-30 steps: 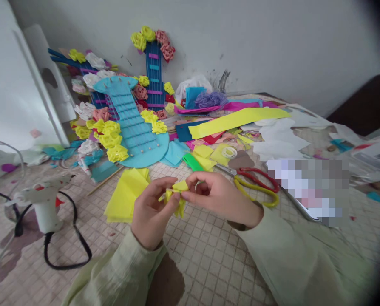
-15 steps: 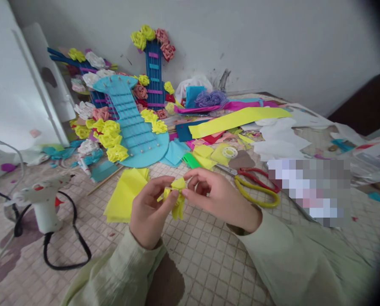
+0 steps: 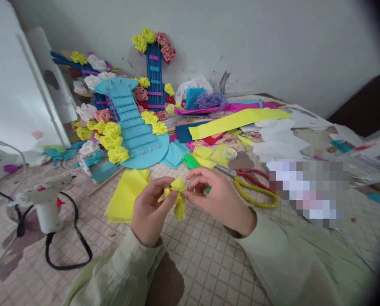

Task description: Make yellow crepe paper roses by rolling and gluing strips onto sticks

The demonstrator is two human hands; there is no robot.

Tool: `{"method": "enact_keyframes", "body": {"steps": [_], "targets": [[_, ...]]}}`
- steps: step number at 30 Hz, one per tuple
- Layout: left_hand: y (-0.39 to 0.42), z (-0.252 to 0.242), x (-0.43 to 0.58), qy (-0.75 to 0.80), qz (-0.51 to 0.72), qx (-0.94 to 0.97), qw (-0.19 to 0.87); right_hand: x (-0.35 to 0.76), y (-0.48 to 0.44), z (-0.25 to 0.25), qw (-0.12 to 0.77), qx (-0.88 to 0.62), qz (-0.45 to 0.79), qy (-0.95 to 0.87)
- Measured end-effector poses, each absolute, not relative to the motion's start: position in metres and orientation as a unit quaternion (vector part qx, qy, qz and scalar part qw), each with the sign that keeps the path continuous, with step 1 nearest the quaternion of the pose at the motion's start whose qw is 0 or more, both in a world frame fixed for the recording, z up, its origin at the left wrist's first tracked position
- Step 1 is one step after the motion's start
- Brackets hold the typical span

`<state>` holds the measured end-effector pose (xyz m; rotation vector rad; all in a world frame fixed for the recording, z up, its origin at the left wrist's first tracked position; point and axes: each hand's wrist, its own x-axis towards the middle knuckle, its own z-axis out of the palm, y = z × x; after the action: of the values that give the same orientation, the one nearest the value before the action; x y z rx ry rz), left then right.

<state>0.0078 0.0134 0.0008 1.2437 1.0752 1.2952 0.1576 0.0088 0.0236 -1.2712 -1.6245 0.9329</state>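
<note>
The tiled surface (image 3: 209, 263) carries a blue cardboard guitar (image 3: 139, 136) at the back, a stack of yellow sheets (image 3: 124, 197) just left of the hands, a glue gun (image 3: 45, 202) far left and scissors (image 3: 256, 191) to the right. Above its bare middle, the left hand (image 3: 148, 212) and right hand (image 3: 218, 197) both pinch a yellow paper flower (image 3: 178, 195) between fingertips, its loose end hanging down.

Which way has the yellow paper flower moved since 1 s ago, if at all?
No. The yellow paper flower stays just right of the yellow paper stack, pinched between left hand and right hand.
</note>
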Motion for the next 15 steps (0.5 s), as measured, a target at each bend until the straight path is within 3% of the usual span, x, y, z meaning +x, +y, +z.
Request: {"method": "enact_keyframes", "body": {"steps": [15], "targets": [[0.017, -0.001, 0.007, 0.475, 0.509, 0.579, 0.424, 0.154, 0.011, 0.010, 0.442, -0.460, 0.285, -0.716]]}}
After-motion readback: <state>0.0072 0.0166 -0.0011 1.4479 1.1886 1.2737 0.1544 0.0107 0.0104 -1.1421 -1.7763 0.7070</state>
